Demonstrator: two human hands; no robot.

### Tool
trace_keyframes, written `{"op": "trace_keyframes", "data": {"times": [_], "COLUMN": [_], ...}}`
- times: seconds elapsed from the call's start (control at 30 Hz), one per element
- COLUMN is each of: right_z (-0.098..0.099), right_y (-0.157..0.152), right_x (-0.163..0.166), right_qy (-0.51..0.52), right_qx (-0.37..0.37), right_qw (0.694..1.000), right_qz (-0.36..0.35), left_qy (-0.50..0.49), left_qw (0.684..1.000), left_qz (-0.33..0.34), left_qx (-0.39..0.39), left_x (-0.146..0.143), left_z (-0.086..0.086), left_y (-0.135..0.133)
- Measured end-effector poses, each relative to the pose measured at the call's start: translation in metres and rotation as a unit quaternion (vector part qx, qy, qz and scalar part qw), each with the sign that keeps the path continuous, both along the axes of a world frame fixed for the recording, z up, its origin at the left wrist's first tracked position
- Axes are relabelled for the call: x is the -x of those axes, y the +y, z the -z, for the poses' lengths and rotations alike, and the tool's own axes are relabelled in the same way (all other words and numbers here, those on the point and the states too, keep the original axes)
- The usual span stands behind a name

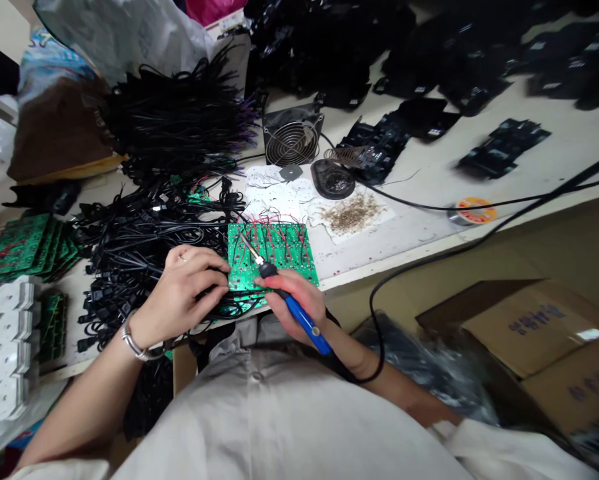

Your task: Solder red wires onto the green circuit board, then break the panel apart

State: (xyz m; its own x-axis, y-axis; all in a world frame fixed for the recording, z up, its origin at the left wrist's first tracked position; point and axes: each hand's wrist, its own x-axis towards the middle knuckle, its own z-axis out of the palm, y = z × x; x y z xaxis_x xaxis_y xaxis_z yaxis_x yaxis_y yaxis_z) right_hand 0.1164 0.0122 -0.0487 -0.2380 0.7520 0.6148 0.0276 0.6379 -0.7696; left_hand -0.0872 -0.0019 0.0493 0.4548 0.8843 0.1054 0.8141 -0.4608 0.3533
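Observation:
A blue-handled soldering iron [299,315] is gripped in my right hand [295,303], its metal tip pointing up and left over the green circuit board [299,257]. Red and black wires stick up from this board, mostly along its far half. My left hand [192,287] is closed at the board's left edge, fingers bent together; what they pinch, if anything, is hidden. Beside and beyond that hand lies a heap of black cables [144,233]. More green board edges and black cable show below the top board.
Behind the board stand a small fan [292,137] and a soldering iron stand [333,179]. A solder spool [472,211] sits near the table edge, with the iron's cord crossing nearby. Stacked green boards [29,247] lie left; cardboard boxes [524,327] are below right.

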Motion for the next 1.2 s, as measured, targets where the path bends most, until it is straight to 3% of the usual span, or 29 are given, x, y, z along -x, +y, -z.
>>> {"op": "trace_keyframes", "data": {"times": [0.1, 0.27, 0.43, 0.6, 0.8, 1.2], "right_z": [0.0, -0.007, -0.016, -0.02, -0.022, -0.02], "right_y": [0.0, -0.009, -0.019, -0.021, -0.024, -0.025], "right_x": [0.001, -0.004, -0.018, -0.02, -0.013, -0.011], "right_qy": [0.008, 0.047, 0.116, 0.057, 0.031, 0.033], "right_qx": [0.007, 0.03, -0.018, -0.012, -0.004, -0.025], "right_qw": [1.0, 0.998, 0.993, 0.998, 0.999, 0.999], "right_qz": [-0.003, 0.008, 0.028, -0.012, 0.03, 0.017], "left_qy": [0.031, 0.042, 0.04, 0.048, 0.029, 0.012], "left_qw": [0.999, 0.999, 0.998, 0.998, 0.997, 0.995], "left_qz": [0.027, 0.001, -0.002, 0.018, 0.022, 0.019], "left_qx": [0.01, 0.033, 0.038, 0.048, 0.07, 0.098], "left_x": [0.002, 0.002, 0.002, 0.001, 0.001, -0.001], "left_z": [0.0, 0.004, 0.004, 0.003, 0.002, 0.0], "left_y": [-0.004, -0.005, -0.004, -0.001, 0.002, 0.006]}}
